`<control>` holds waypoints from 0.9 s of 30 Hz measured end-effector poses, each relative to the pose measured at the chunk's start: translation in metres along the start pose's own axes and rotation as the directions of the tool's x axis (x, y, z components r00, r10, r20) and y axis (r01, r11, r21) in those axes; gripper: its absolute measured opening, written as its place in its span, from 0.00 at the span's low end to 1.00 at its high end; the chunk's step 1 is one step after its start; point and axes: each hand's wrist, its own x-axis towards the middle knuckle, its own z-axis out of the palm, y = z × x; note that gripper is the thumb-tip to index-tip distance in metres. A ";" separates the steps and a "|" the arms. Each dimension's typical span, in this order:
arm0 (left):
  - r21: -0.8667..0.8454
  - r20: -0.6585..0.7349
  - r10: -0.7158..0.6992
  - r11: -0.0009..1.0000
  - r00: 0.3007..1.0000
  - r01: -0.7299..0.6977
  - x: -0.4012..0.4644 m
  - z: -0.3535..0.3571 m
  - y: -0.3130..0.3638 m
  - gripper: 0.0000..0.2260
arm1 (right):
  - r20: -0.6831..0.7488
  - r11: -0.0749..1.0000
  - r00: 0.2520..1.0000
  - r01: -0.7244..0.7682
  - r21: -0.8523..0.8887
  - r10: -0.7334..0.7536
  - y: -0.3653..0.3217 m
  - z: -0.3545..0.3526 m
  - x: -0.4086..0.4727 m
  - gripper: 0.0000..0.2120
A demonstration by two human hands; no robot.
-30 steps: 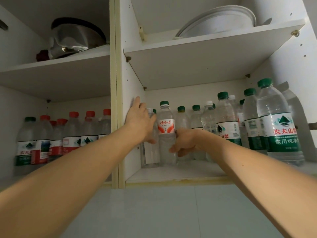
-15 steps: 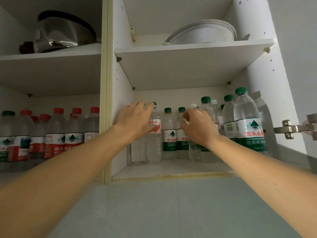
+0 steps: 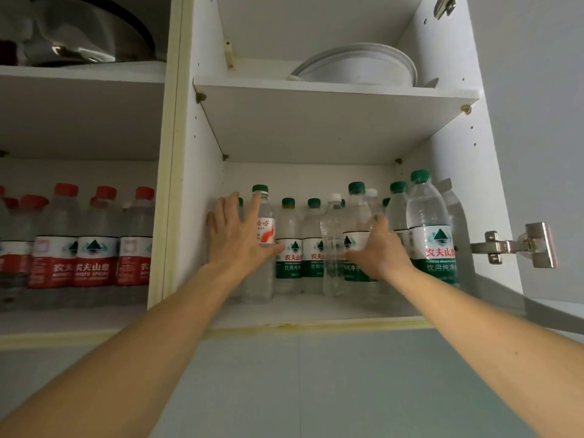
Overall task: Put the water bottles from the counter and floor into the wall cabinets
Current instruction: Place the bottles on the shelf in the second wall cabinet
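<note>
Reaching up into the right-hand wall cabinet, both hands work among the bottles on its lower shelf (image 3: 316, 306). The left hand (image 3: 235, 237) lies flat with fingers spread and nearly straight against a clear plastic bottle with a green cap and red-and-white label (image 3: 264, 222) at the shelf's left end, pressing, not gripping. The right hand (image 3: 377, 249) has its fingers curved around a clear green-capped bottle with a green-and-white label (image 3: 355, 216), just beside an unlabelled clear bottle with a white cap (image 3: 333, 245); how firm that hold is cannot be told. Packed close around them stand more green-capped water bottles (image 3: 431, 235), and the left compartment holds a row of red-capped, red-labelled bottles (image 3: 94, 248). Full bottles like these are probably fairly heavy, with thin walls that give and smooth, slippery sides, so the labelled waist looks the surest place to hold. Above sit a white plastic basin (image 3: 357, 66) and a steel pot (image 3: 88, 30).
</note>
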 end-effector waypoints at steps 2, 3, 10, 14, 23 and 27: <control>-0.051 0.017 0.006 0.999 1.000 -0.005 0.000 0.004 -0.002 0.53 | 0.046 0.999 0.999 0.007 0.052 -0.009 0.000 -0.002 0.005 0.44; -0.082 0.016 0.007 0.997 1.000 -0.006 0.000 0.005 -0.003 0.52 | 0.082 0.995 0.996 0.015 0.101 -0.023 0.000 -0.002 0.008 0.44; -0.150 -0.038 0.003 0.989 0.999 -0.008 -0.004 0.006 -0.001 0.41 | 0.323 0.911 0.927 0.043 0.410 -0.189 -0.011 0.014 0.011 0.36; -0.175 -0.014 -0.025 0.984 1.000 0.022 -0.005 0.005 -0.003 0.40 | 0.388 0.892 0.896 0.020 0.452 -0.217 -0.026 0.030 0.015 0.28; -0.220 -0.031 -0.029 0.975 0.999 0.021 -0.008 0.007 -0.004 0.38 | 0.458 0.887 0.870 -0.059 0.458 -0.179 -0.046 0.057 0.029 0.29; -0.221 -0.030 -0.029 0.975 0.999 0.021 -0.009 0.006 -0.004 0.39 | 0.473 0.871 0.864 -0.087 0.483 -0.176 -0.043 0.059 0.032 0.26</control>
